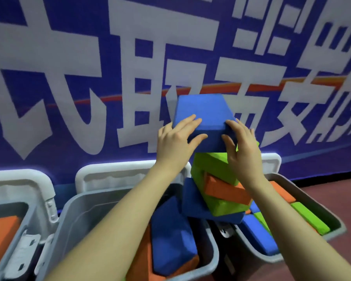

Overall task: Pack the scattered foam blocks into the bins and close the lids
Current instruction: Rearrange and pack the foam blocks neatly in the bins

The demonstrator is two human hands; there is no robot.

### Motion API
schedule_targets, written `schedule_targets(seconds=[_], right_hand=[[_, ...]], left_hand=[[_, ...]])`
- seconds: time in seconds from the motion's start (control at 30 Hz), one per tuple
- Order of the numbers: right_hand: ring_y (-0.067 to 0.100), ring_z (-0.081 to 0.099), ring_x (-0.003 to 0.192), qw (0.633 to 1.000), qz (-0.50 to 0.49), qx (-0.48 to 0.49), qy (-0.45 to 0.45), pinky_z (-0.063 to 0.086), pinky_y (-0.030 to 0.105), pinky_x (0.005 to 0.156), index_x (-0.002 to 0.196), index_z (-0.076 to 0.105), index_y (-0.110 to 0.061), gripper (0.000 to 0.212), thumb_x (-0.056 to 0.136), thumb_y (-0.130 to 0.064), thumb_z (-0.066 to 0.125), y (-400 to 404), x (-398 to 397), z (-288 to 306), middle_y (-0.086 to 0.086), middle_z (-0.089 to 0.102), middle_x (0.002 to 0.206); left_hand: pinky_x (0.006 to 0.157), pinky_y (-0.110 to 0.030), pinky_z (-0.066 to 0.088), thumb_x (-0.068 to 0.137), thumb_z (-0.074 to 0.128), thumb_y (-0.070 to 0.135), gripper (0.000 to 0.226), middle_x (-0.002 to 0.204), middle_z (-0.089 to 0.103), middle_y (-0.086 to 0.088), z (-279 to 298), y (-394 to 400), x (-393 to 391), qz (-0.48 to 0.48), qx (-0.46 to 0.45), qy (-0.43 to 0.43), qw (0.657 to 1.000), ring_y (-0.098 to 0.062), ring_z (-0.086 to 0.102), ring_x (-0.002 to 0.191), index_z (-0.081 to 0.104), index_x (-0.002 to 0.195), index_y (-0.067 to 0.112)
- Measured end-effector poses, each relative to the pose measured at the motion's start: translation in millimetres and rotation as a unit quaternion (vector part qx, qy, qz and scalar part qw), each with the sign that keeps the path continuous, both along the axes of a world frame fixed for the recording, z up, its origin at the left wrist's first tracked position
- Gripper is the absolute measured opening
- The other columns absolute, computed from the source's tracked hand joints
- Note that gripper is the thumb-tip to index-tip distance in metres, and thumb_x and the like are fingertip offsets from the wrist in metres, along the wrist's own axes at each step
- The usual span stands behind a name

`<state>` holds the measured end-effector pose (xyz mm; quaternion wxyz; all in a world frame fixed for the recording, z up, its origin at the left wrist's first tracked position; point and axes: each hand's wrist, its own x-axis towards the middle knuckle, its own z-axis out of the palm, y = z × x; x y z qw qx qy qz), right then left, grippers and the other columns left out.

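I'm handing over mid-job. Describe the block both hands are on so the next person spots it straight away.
Start at the blue banner wall with white characters; three grey open bins stand before it. Between the middle bin and right bin rises a leaning stack of foam blocks. The top blue block is gripped by the left hand and right hand, above green and orange ones.

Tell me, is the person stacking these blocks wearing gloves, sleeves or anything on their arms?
No. Both the left hand and the right hand are bare, with no gloves, rings or watch visible. The forearms are bare too, as far down as the picture shows; no sleeve edge comes into view. No markings, straps or cables are seen on either arm.
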<state>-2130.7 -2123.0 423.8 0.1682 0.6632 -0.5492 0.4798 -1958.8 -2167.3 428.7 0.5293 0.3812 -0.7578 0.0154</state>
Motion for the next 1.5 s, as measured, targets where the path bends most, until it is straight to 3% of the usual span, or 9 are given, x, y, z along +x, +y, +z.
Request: schedule_targets(seconds=[0.17, 0.37, 0.47, 0.7, 0.93, 1.1, 1.2, 1.37, 1.5], right_hand=[[0.04, 0.053, 0.117, 0.997, -0.08, -0.023, 0.008, 0.043, 0.063, 0.094, 0.13, 0.048, -0.01, 0.039, 0.097, -0.03, 0.037, 6.7, -42.4, 1.5, 0.02, 0.056, 0.13], [0.042, 0.057, 0.082, 0.979, -0.193, 0.049, 0.046, 0.046, 0.048, 0.077, 0.134, 0.048, -0.016, 0.047, 0.098, -0.038, 0.029, 9.5, -57.7, -30.9, 0.023, 0.057, 0.116], [0.043, 0.057, 0.091, 0.977, -0.202, 0.04, 0.063, 0.046, 0.049, 0.081, 0.132, 0.051, -0.016, 0.045, 0.097, -0.039, 0.033, 11.5, -57.9, -32.7, 0.025, 0.056, 0.121], [0.048, 0.048, 0.118, 0.975, -0.205, 0.012, 0.084, 0.042, 0.055, 0.097, 0.123, 0.057, -0.004, 0.045, 0.097, -0.036, 0.038, 14.1, -33.6, -21.3, 0.027, 0.047, 0.137], [0.039, 0.056, 0.115, 0.98, -0.107, -0.056, 0.158, 0.047, 0.049, 0.095, 0.119, 0.062, -0.004, 0.039, 0.094, -0.028, 0.042, 10.6, 33.4, -3.4, 0.02, 0.057, 0.13], [0.032, 0.059, 0.113, 0.983, -0.001, 0.028, 0.183, 0.048, 0.041, 0.092, 0.122, 0.062, -0.008, 0.043, 0.093, -0.032, 0.042, -9.5, 94.0, -42.1, 0.014, 0.06, 0.129], [0.031, 0.058, 0.115, 0.976, 0.065, 0.116, 0.169, 0.05, 0.043, 0.091, 0.126, 0.06, -0.011, 0.045, 0.093, -0.036, 0.042, -21.5, 124.6, -84.7, 0.012, 0.059, 0.13], [0.029, 0.058, 0.115, 0.924, 0.176, 0.272, 0.203, 0.047, 0.04, 0.09, 0.131, 0.058, -0.016, 0.056, 0.09, -0.046, 0.035, -37.8, 160.5, -163.9, 0.006, 0.058, 0.133], [0.027, 0.05, 0.125, 0.846, 0.238, 0.403, 0.256, 0.041, 0.038, 0.099, 0.137, 0.052, -0.023, 0.058, 0.09, -0.055, 0.038, -48.4, 181.8, -233.6, 0.002, 0.048, 0.144]], left_hand=[[0.095, -0.048, 0.04, 0.083, 0.057, 0.049, 0.048, 0.127, 0.063, 0.0, 11.0, -3.7, -52.0, -0.031, 0.001, -0.036, 0.999, -0.036, 0.061, 0.107, 0.068, 0.119, 0.019], [0.101, -0.05, 0.037, 0.094, 0.051, 0.042, 0.046, 0.143, 0.049, -0.001, -10.3, -7.5, -72.1, -0.05, 0.073, -0.167, 0.982, -0.04, 0.046, 0.126, 0.054, 0.135, 0.021], [0.093, -0.051, 0.043, 0.091, 0.041, 0.045, 0.05, 0.138, 0.054, -0.003, -14.1, -8.6, -63.7, -0.036, 0.046, -0.198, 0.978, -0.043, 0.054, 0.116, 0.056, 0.132, 0.02], [0.107, -0.044, 0.03, 0.09, 0.033, 0.048, 0.06, 0.147, 0.044, -0.003, -5.1, -1.8, -35.3, -0.023, 0.051, -0.226, 0.973, -0.029, 0.043, 0.132, 0.045, 0.142, 0.019], [0.111, -0.036, 0.024, 0.097, 0.042, 0.039, 0.05, 0.147, 0.044, 0.0, -7.7, 1.6, 38.6, 0.014, 0.046, -0.211, 0.976, -0.022, 0.038, 0.135, 0.043, 0.143, 0.019], [0.109, -0.036, 0.027, 0.098, 0.044, 0.036, 0.048, 0.145, 0.045, 0.001, -46.5, 3.5, 109.4, 0.077, 0.107, -0.227, 0.965, -0.021, 0.041, 0.133, 0.044, 0.142, 0.019], [0.099, -0.042, 0.04, 0.089, 0.034, 0.041, 0.055, 0.131, 0.059, -0.006, -86.8, 7.5, 148.3, 0.091, 0.156, -0.239, 0.954, -0.03, 0.057, 0.116, 0.059, 0.13, 0.014], [0.084, -0.044, 0.051, 0.08, 0.037, 0.042, 0.054, 0.114, 0.069, -0.008, -170.4, 12.4, 201.6, 0.116, 0.249, -0.277, 0.921, -0.03, 0.068, 0.095, 0.07, 0.112, 0.013], [0.103, -0.038, 0.036, 0.078, 0.018, 0.057, 0.076, 0.142, 0.049, -0.004, -237.5, 25.1, 225.4, 0.111, 0.357, -0.29, 0.881, -0.028, 0.051, 0.124, 0.053, 0.135, 0.021]])
